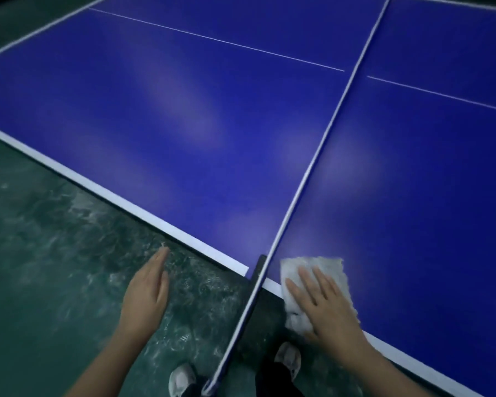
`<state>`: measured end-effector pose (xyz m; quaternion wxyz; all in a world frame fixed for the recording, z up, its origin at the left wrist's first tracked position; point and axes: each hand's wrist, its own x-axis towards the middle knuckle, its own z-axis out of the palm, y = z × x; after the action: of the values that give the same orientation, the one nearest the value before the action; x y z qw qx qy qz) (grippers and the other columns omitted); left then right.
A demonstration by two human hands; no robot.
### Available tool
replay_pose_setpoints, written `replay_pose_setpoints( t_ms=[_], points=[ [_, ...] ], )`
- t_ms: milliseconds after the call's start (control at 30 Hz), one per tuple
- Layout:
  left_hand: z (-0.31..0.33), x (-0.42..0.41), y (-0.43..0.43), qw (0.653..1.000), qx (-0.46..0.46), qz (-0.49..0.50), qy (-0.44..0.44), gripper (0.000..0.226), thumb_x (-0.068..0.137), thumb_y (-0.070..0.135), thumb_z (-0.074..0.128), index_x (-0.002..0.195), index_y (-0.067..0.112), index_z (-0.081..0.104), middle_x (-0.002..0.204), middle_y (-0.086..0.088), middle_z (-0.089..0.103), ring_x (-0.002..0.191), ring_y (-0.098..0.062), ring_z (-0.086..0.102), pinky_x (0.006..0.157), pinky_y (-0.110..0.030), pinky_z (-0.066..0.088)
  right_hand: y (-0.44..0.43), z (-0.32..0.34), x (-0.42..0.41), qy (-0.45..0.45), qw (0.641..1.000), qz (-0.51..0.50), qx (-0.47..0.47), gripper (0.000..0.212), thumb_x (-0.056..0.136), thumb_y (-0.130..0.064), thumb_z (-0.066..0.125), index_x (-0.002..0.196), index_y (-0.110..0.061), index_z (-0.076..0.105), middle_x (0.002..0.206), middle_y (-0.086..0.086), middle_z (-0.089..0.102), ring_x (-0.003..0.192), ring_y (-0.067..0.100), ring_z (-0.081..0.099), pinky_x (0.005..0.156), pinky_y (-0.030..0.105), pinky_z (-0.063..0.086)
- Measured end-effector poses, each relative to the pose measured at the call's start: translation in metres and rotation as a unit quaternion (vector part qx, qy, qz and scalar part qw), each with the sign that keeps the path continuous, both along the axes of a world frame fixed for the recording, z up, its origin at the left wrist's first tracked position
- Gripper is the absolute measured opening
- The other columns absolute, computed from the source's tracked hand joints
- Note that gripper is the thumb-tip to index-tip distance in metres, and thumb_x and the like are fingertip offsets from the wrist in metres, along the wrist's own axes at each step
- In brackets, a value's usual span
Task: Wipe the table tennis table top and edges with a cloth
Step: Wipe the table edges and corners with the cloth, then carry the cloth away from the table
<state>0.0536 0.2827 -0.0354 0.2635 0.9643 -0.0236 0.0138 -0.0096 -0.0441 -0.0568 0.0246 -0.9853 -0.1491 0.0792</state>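
Both forearms enter from the lower edge of the frame. The right hand (324, 305) lies flat, fingers straight and spread, pressing on the cloth (318, 266) without clasping it. The cloth is white, crumpled and frayed at its edges. It rests in the lower right-centre of the frame on the near edge of the surface (184, 110), covers part of the white edge band (98, 184), and sits just right of the net (327, 133).

The left hand (146, 293), lower left of centre, is released: its fingers are straight and close together, it holds nothing, and it hangs over the floor (40, 253) off the near edge of the surface.

The surface is a deep blue table tennis top that fills the upper and right parts of the frame, with pale patches of reflected light. A thin white centre line (212, 38) crosses it from the upper left toward the right, broken where the net passes. A second white band marks the far edge at upper left. The white-topped net runs from top right down to bottom centre and is fixed at the near edge by a dark clamp (259, 267) just left of the cloth.

The floor is dark green with mottled pale scuffing and occupies the lower left. A light-coloured left shoe (181, 379) and right shoe (288, 359) stand on it at the bottom centre, one on either side of the net's end.
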Motion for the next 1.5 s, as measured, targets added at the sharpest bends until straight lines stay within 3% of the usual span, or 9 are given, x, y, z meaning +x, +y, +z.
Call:
replay_pose_setpoints(
  t_ms=[100,267,367,533,733,900,1200,1367,1500],
  points=[
    [-0.001,-0.027,0.017,0.998,-0.026,0.054,0.018,0.044,0.092,0.003,0.049,0.136,0.008,0.047,0.135,-0.013,0.052,0.122,-0.031,0.05,0.1,-0.04,0.037,-0.002,0.002,-0.013,-0.008,0.998,-0.057,0.011,0.137,0.014,-0.017,0.092,0.139,-0.017,0.037,0.128,0.022,0.055,0.12,0.038,0.053,0.103,0.04,0.039],
    [-0.001,-0.062,0.043,0.991,-0.089,0.099,0.036,0.044,0.093,0.007,0.049,0.136,0.017,0.047,0.134,-0.005,0.053,0.118,-0.023,0.053,0.098,-0.038,0.042,0.037,0.003,-0.017,-0.048,0.992,-0.071,0.093,0.135,0.037,-0.024,0.096,0.149,-0.009,0.021,0.159,0.005,-0.004,0.144,0.012,-0.014,0.11,0.031,0.006],
    [-0.002,-0.078,0.063,0.988,-0.106,0.1,0.052,0.045,0.092,0.007,0.05,0.136,0.017,0.047,0.135,-0.005,0.053,0.119,-0.022,0.053,0.1,-0.037,0.043,0.054,-0.003,-0.022,-0.039,0.975,-0.121,0.183,0.085,0.053,0.01,0.084,0.13,0.004,0.048,0.142,0.016,0.041,0.144,0.009,0.015,0.109,0.012,0.008],
    [-0.001,-0.093,0.111,0.985,-0.114,0.1,0.076,0.047,0.092,0.007,0.049,0.138,0.018,0.044,0.137,-0.004,0.051,0.123,-0.022,0.05,0.102,-0.037,0.04,0.07,0.011,-0.043,0.071,0.912,-0.292,0.279,0.061,0.085,0.01,0.051,0.139,-0.016,0.041,0.141,0.011,0.046,0.13,0.027,0.043,0.085,-0.01,0.021],
    [0.009,-0.09,0.165,0.989,-0.104,0.081,0.067,0.041,0.094,0.01,0.047,0.135,0.017,0.049,0.134,-0.005,0.054,0.123,-0.023,0.05,0.102,-0.037,0.041,0.108,0.079,-0.048,-0.205,0.771,-0.448,0.404,0.057,0.081,0.019,0.045,0.118,-0.021,0.063,0.117,0.004,0.063,0.099,0.019,0.056,0.092,0.029,0.042],
    [0.029,-0.091,0.203,0.991,-0.103,0.069,0.046,0.041,0.096,0.016,0.046,0.136,0.021,0.046,0.136,0.001,0.052,0.119,-0.014,0.051,0.099,-0.029,0.041,0.152,0.158,-0.012,-0.269,0.822,-0.342,0.368,0.048,0.087,-0.001,0.053,0.124,-0.031,0.056,0.096,-0.004,0.059,0.079,0.02,0.053,0.058,0.025,0.04],
    [0.051,-0.121,0.28,0.987,-0.096,0.13,-0.004,0.042,0.094,0.025,0.049,0.136,0.028,0.046,0.136,0.01,0.05,0.12,-0.006,0.049,0.099,-0.023,0.038,0.31,0.159,0.037,-0.078,0.894,-0.099,0.43,0.043,0.086,0.003,0.049,0.11,-0.03,0.062,0.111,-0.029,0.063,0.103,-0.009,0.058,0.085,0.013,0.046],
    [0.055,-0.139,0.315,0.976,-0.107,0.189,-0.022,0.038,0.093,0.024,0.051,0.131,0.024,0.052,0.128,0.008,0.057,0.115,-0.006,0.053,0.096,-0.025,0.042,0.366,0.139,0.052,-0.03,0.923,-0.044,0.381,0.031,0.087,-0.01,0.058,0.104,-0.037,0.055,0.077,-0.019,0.061,0.071,-0.008,0.059,0.051,0.008,0.04],
    [0.057,-0.146,0.34,0.961,-0.121,0.247,-0.031,0.033,0.09,0.02,0.056,0.123,0.022,0.059,0.116,0.007,0.063,0.102,-0.004,0.056,0.087,-0.021,0.042,0.408,0.128,0.073,0.035,0.937,0.002,0.347,0.031,0.087,-0.01,0.06,0.108,-0.032,0.055,0.088,-0.013,0.063,0.077,0.004,0.061,0.062,0.027,0.051]
  ],
)
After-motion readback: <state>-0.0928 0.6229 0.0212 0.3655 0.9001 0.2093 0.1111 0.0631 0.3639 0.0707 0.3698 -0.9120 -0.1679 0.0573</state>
